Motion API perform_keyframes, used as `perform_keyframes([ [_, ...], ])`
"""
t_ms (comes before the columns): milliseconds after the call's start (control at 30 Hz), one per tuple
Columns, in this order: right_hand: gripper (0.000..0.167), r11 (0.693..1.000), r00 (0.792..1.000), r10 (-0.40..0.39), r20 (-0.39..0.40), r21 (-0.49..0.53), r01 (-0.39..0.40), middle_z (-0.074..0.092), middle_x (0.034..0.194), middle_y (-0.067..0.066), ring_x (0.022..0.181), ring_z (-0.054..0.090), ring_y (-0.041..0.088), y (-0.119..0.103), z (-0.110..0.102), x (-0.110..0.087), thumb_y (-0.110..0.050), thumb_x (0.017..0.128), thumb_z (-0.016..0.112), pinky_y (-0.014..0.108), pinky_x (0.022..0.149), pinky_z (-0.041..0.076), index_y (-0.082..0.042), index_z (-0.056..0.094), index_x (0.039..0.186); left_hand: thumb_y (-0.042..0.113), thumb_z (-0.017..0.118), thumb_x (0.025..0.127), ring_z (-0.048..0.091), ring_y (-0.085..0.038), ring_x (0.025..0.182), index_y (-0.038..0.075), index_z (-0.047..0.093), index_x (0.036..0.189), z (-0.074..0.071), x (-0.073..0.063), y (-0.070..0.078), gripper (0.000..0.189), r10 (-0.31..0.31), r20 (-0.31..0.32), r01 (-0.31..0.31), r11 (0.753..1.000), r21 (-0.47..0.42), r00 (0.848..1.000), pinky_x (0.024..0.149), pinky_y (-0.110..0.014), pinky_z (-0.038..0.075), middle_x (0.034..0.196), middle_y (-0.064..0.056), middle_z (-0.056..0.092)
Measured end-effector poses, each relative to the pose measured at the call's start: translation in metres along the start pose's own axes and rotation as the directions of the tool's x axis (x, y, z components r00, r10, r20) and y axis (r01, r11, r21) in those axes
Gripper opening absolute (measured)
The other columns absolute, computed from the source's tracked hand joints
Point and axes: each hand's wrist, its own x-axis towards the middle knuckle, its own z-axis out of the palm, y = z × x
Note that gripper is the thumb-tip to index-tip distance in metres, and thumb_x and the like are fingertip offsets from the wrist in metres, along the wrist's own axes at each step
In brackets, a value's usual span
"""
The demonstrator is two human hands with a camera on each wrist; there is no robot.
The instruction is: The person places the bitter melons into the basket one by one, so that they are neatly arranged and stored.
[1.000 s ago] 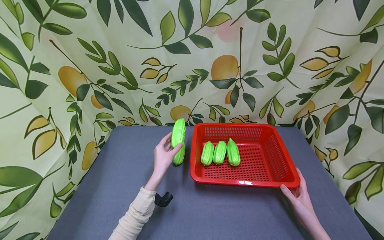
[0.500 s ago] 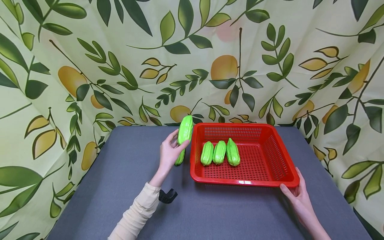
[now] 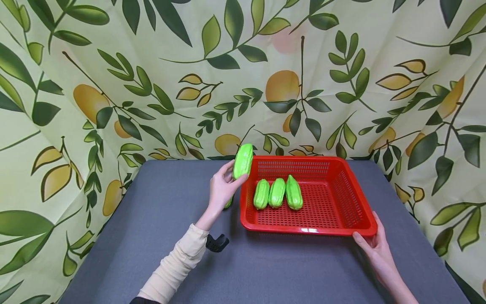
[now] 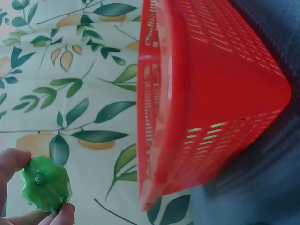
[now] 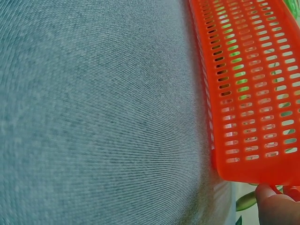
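My left hand pinches a bright green ridged gourd between thumb and fingers. It is raised near the left rim of a red plastic basket. In the left wrist view the held gourd shows its ribbed end, apart from the basket wall. Three similar gourds lie side by side in the left part of the basket. Another gourd on the table is mostly hidden behind my left hand. My right hand grips the basket's front right corner, thumb at the rim.
The basket stands on a grey cloth-covered table. A leaf-and-fruit patterned curtain closes off the back and sides. A black strap-like piece sits at my left wrist.
My left hand has carried the gourd to the right and slightly up, from above the table gourd to the basket's left rim. My right hand has kept its grip on the corner.
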Motion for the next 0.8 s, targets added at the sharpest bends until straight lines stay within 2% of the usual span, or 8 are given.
perform_keyframes([
  [267,0.084,1.000,1.000,0.006,-0.011,-0.014,-0.006,0.005,0.158,0.006,0.115,0.036,-0.020,0.000,0.000,0.002,-0.002,0.095,0.051,-0.005,0.087,0.034,-0.020,-0.006,0.153,0.010,0.076,0.079,0.062,-0.032,0.113,0.000,0.050,0.135,0.013,0.002,0.004,0.063,0.005,0.049,-0.004,1.000,-0.024,0.999,0.092,-0.041,0.051,0.129,-0.022,0.058],
  [333,0.084,1.000,1.000,0.007,-0.014,-0.020,-0.008,0.006,0.158,0.005,0.115,0.036,-0.019,0.000,0.000,0.002,-0.002,0.095,0.052,-0.005,0.087,0.034,-0.021,-0.006,0.153,0.007,0.075,0.080,0.061,-0.034,0.113,-0.004,0.049,0.134,0.015,-0.001,0.014,0.061,0.008,0.065,-0.007,1.000,-0.023,0.998,0.092,-0.043,0.051,0.128,-0.025,0.058],
  [433,0.084,1.000,1.000,0.006,-0.016,-0.024,-0.007,0.006,0.158,0.006,0.115,0.035,-0.019,0.000,0.000,0.002,-0.003,0.094,0.052,-0.005,0.087,0.034,-0.020,-0.006,0.153,0.007,0.074,0.080,0.061,-0.033,0.113,-0.003,0.050,0.133,0.020,-0.003,0.020,0.059,0.008,0.088,-0.006,1.000,-0.025,0.996,0.093,-0.043,0.051,0.126,-0.025,0.059],
  [500,0.084,1.000,1.000,0.006,-0.017,-0.026,-0.006,0.006,0.158,0.005,0.115,0.035,-0.019,-0.001,0.000,0.001,-0.003,0.094,0.052,-0.005,0.087,0.033,-0.021,-0.005,0.153,0.009,0.074,0.080,0.061,-0.032,0.113,-0.002,0.052,0.132,0.024,-0.002,0.021,0.058,0.021,0.097,-0.018,0.999,-0.027,0.995,0.092,-0.041,0.051,0.125,-0.024,0.060],
  [633,0.084,1.000,1.000,0.004,-0.015,-0.020,-0.004,0.005,0.159,0.005,0.115,0.035,-0.020,-0.001,0.000,0.001,-0.003,0.095,0.052,-0.005,0.087,0.033,-0.021,-0.005,0.153,0.013,0.076,0.079,0.063,-0.030,0.111,0.003,0.053,0.133,0.033,0.006,0.013,0.059,0.026,0.112,-0.024,1.000,-0.020,0.993,0.090,-0.038,0.053,0.126,-0.021,0.061],
  [800,0.083,1.000,1.000,-0.013,-0.010,0.001,0.013,0.008,0.157,0.005,0.116,0.036,-0.019,0.000,-0.001,0.001,-0.001,0.094,0.051,-0.004,0.088,0.034,-0.020,-0.005,0.153,0.016,0.076,0.079,0.065,-0.029,0.109,0.005,0.055,0.131,0.042,0.010,0.018,0.057,0.031,0.130,-0.034,0.999,0.023,0.991,0.087,-0.035,0.055,0.124,-0.019,0.062],
])
